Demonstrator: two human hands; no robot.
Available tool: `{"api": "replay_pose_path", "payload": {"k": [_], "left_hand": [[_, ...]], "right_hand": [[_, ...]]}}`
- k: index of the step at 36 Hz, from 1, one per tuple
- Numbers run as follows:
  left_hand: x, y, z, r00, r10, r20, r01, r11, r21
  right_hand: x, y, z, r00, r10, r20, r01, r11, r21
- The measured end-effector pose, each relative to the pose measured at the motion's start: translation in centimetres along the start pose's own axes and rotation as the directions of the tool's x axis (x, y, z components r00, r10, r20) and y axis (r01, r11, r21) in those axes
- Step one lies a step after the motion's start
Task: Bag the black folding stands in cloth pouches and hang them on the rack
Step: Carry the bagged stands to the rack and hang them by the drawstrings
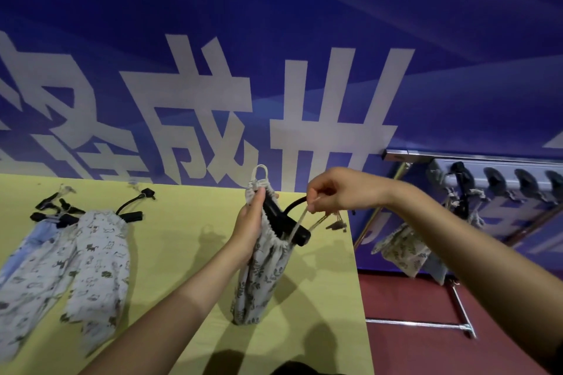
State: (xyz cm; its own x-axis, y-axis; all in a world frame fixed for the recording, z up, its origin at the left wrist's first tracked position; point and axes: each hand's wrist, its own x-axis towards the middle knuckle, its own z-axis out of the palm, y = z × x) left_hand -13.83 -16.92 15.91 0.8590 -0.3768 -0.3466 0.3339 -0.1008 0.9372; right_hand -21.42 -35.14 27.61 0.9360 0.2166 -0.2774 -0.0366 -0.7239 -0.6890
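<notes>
black folding stand point(283, 222): head view. lodged in a leaf-print cloth pouch point(262, 271) held above the yellow table point(182, 253), near its right edge; black end and curved arm protrude from the gathered mouth toward the right. long axis is tilted, upper left to lower right; the pouch's foot touches the table.
left hand point(248, 228): curled round the pouch neck, thumb up by the hanging loop.
right hand point(332, 192): drawstring point(300, 219) pinched between fingertips, drawn up and to the right.
step judged: closing the mouth. the protruding end is best pushed fully inside first, the neck held steady, the cord pulled evenly.
also listed: two filled pouches point(91, 268) lying at left on the table; rack point(475, 186) at right, with pouches already hung.
</notes>
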Motion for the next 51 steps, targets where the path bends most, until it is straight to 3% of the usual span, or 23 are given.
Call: {"api": "replay_pose_path", "payload": {"k": [4, 7, 10, 12, 14, 17, 22, 25, 32, 39, 45, 51], "left_hand": [[-0.3, 0.0, 0.6, 0.997, 0.036, 0.067, -0.041, 0.996, 0.079], [-0.8, -0.2, 1.3, 0.987, 0.049, 0.155, -0.070, 0.988, 0.138], [-1.3, -0.5, 2.3, 0.975, 0.047, 0.217, -0.077, 0.989, 0.129], [-1.6, -0.5, 2.8, 0.974, 0.016, 0.226, -0.025, 0.999, 0.034], [-1.5, -0.7, 2.8, 0.972, 0.010, 0.234, 0.005, 0.998, -0.061], [-1.4, -0.6, 2.4, 0.975, 0.016, 0.223, 0.009, 0.994, -0.113], [-1.0, -0.4, 1.6, 0.969, 0.030, 0.245, -0.018, 0.999, -0.050], [-0.9, -0.4, 1.4, 0.972, 0.053, 0.227, -0.074, 0.994, 0.082], [-1.0, -2.6, 0.3, 0.937, 0.284, 0.201, -0.326, 0.920, 0.218], [-0.9, -5.6, -0.7, 0.959, 0.223, 0.174, -0.261, 0.935, 0.241], [-1.5, -4.2, -0.7, 0.950, 0.252, 0.187, -0.271, 0.959, 0.083], [-2.0, -1.6, -0.1, 0.936, 0.306, 0.173, -0.309, 0.951, -0.011]], "right_hand": [[0.1, 0.9, 1.3, 0.957, -0.136, -0.256, 0.086, 0.976, -0.198], [0.8, 1.0, 2.1, 0.893, -0.311, -0.326, 0.169, 0.901, -0.399], [1.8, 1.7, 2.8, 0.840, -0.373, -0.394, 0.176, 0.875, -0.452], [2.3, 1.9, 3.1, 0.864, -0.280, -0.419, 0.134, 0.929, -0.345], [2.4, 2.0, 3.3, 0.907, -0.155, -0.392, 0.121, 0.986, -0.112], [2.5, 2.2, 3.6, 0.906, -0.101, -0.410, 0.177, 0.973, 0.151], [2.7, 1.9, 4.0, 0.899, -0.089, -0.429, 0.251, 0.907, 0.338], [2.7, 1.7, 4.0, 0.905, -0.073, -0.418, 0.261, 0.872, 0.413], [2.6, 1.8, 4.2, 0.914, -0.022, -0.405, 0.233, 0.846, 0.480], [2.9, 1.5, 4.5, 0.960, 0.001, -0.281, 0.134, 0.877, 0.462], [3.6, 1.1, 4.9, 0.903, 0.022, -0.428, 0.189, 0.876, 0.443], [4.5, 0.3, 5.4, 0.879, -0.007, -0.477, 0.227, 0.886, 0.405]]}}
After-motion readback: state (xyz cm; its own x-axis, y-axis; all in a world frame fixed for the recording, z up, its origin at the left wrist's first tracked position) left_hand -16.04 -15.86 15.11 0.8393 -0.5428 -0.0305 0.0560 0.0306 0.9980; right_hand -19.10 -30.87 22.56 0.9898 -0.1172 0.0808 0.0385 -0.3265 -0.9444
